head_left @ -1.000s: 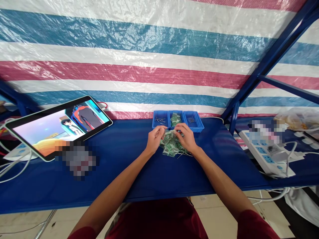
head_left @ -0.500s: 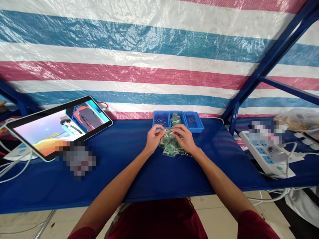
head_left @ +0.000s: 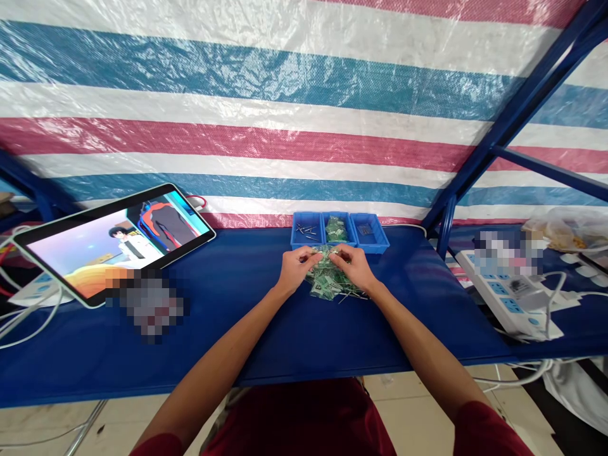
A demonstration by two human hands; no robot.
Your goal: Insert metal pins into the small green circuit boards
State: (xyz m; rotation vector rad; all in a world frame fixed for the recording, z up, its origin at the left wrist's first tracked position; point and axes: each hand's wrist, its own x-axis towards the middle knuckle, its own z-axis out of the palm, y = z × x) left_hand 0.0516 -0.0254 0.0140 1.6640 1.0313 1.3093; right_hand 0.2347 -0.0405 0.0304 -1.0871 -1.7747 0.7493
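My left hand (head_left: 297, 269) and my right hand (head_left: 354, 266) are pinched on opposite sides of a small clear plastic bag (head_left: 325, 251), thumbs facing each other. What lies inside this bag is too small to make out. Right below my fingers is a pile of small clear bags with green printing (head_left: 325, 285), and a few thin metal rods stick out at its right side. Just beyond my hands stand three blue bins: the left bin (head_left: 294, 238) has thin metal pieces, the middle bin (head_left: 352, 239) has green-printed bags, and the right bin (head_left: 377, 244) has a few small pieces.
A tablet (head_left: 118, 244) playing a cartoon leans at the left, with white cables beside it. A blurred-out object (head_left: 152, 307) lies in front of it. At the right are a white power strip (head_left: 503, 294) and a blue metal frame (head_left: 468, 177). A striped sheet (head_left: 285, 145) hangs behind.
My right fingers have drawn in beside the left ones at the bag's edge, and both thumbs now point inward. The bins and the pile have stayed put.
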